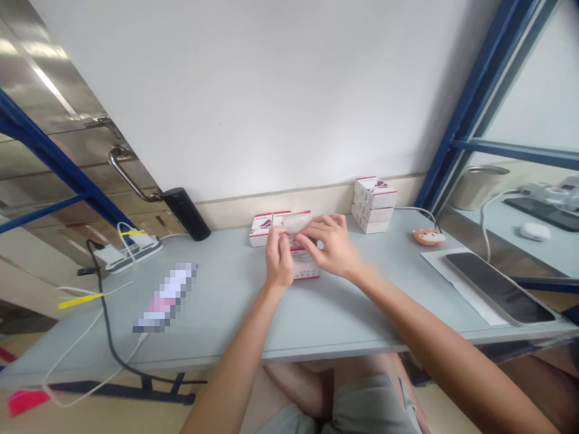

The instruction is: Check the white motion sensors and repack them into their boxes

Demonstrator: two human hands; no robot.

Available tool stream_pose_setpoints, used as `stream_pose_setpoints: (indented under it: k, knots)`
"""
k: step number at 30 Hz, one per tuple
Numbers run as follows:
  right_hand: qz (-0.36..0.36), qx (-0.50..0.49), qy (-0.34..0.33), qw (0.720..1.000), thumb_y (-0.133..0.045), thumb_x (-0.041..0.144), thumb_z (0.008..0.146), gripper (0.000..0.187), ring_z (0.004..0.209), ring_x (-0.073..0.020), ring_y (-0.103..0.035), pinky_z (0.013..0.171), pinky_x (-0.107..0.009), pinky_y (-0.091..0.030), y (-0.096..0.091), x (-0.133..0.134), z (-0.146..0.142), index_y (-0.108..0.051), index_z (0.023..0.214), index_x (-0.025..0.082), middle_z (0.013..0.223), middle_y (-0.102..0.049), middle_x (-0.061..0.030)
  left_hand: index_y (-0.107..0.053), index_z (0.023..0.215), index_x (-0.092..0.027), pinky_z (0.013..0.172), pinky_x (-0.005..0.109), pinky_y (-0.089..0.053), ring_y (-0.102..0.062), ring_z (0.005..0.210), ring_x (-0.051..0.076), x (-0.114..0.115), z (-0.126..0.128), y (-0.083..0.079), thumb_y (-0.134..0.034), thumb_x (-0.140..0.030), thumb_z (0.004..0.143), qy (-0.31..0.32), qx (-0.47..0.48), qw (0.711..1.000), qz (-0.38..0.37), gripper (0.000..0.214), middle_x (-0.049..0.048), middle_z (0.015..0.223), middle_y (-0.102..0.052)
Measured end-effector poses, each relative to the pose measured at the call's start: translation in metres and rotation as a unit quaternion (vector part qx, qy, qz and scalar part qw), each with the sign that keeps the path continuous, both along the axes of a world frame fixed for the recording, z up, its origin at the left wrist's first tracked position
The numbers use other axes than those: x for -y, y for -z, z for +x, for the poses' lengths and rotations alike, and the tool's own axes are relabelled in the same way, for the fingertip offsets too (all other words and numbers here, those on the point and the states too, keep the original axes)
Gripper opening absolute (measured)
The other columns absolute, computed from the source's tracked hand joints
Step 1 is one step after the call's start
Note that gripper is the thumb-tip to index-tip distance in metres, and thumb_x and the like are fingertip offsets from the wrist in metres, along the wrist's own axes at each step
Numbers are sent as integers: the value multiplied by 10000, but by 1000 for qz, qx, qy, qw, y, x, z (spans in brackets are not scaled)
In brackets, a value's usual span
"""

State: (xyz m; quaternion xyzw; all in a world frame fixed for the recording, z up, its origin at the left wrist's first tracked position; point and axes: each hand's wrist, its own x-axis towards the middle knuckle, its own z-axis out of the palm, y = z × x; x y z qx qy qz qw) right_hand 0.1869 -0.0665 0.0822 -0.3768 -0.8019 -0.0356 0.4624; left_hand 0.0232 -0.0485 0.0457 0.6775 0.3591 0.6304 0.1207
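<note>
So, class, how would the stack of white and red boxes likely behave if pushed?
The stack may come apart if pushed near the top, since it is separate boxes piled up. Each box looks fairly stiff, with flat faces and straight edges. Rolling seems unlikely, as it sits on a flat side on the table.
</note>
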Motion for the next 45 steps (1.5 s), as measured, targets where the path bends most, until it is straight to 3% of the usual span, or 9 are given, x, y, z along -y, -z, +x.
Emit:
stream_pose_setpoints:
  k: [4, 7, 12, 21, 27, 32, 37, 41, 45]
  knots:
    - [13, -47, -27, 998, -462, 317, 1110, 290, 1158, -230, -651, 995, -431, -411, -2, -10, 11, -719, 1244, 292, 1248, -759, -47, -594, 970, -252, 955, 386, -478, -585, 1005, 246, -2, 0, -4, -445, -399, 1068, -22, -8, 1000, 8, 232, 61, 1007, -608]
    - [17, -127, 60, 990, -439, 251, 1078, 318, 1119, -248, -665, 963, -412, -491, 4, -30, 29, -657, 1309, 247, 1259, -703, -104, -586, 868, -250, 950, 396, -485, -579, 984, 251, -2, 0, -6, -435, -337, 1057, -25, -22, 999, 15, 257, 63, 961, -575]
    - [-184, 72, 240, 951, -568, 211, 993, 297, 1200, -336, -638, 1006, -465, -477, 36, -61, 66, -714, 1251, 196, 1234, -706, -159, -646, 1004, -241, 1002, 419, -495, -575, 1115, 271, 3, 0, -6, -414, -303, 1055, -22, -57, 998, 24, 245, 104, 1101, -551]
    - [-303, 130, 224, 917, -650, 253, 956, 166, 1060, -272, -712, 822, -323, -484, 53, -74, 71, -766, 1067, 208, 1172, -777, -122, -704, 1115, -227, 1104, 445, -467, -484, 1337, 299, 4, -4, -1, -426, -325, 1060, -15, -120, 993, 18, 299, 136, 1237, -510]
    - [-306, 115, 159, 932, -580, 260, 991, 270, 1001, -225, -718, 774, -295, -474, 42, -66, 61, -732, 1211, 292, 1153, -779, -46, -692, 1056, -215, 1107, 439, -467, -500, 1321, 288, 5, -5, -1, -409, -305, 1066, -17, -139, 990, 14, 298, 136, 1239, -493]
    - [-307, 105, 102, 940, -729, 213, 873, 158, 915, -229, -728, 740, -289, -496, 48, -65, 59, -802, 1004, 262, 1080, -777, -58, -682, 1053, -211, 1130, 429, -453, -497, 1333, 272, 6, -4, -3, -401, -283, 1070, -30, -157, 987, 4, 291, 128, 1245, -465]
    - [-232, -2, 105, 967, -636, 276, 977, 140, 900, -214, -731, 834, -337, -566, 30, -62, 56, -738, 1059, 228, 1057, -774, -61, -667, 1038, -212, 1104, 409, -475, -505, 1314, 261, 6, -3, -4, -412, -270, 1069, -33, -158, 987, 2, 263, 121, 1203, -464]
    - [15, -214, 38, 976, -617, 330, 1020, 109, 1096, -246, -720, 930, -404, -585, 1, -30, 39, -682, 1030, 244, 1188, -753, -88, -651, 1036, -217, 1072, 390, -496, -493, 1333, 256, 7, -3, -3, -420, -254, 1068, -33, -158, 987, 3, 235, 121, 1206, -470]
    - [117, -109, -69, 985, -649, 175, 985, 123, 996, -234, -738, 890, -421, -560, -8, -4, 18, -706, 944, 276, 1078, -804, -41, -632, 1027, -217, 1105, 400, -476, -516, 1293, 241, 7, -3, -3, -415, -234, 1069, -23, -161, 987, 7, 222, 120, 1237, -462]
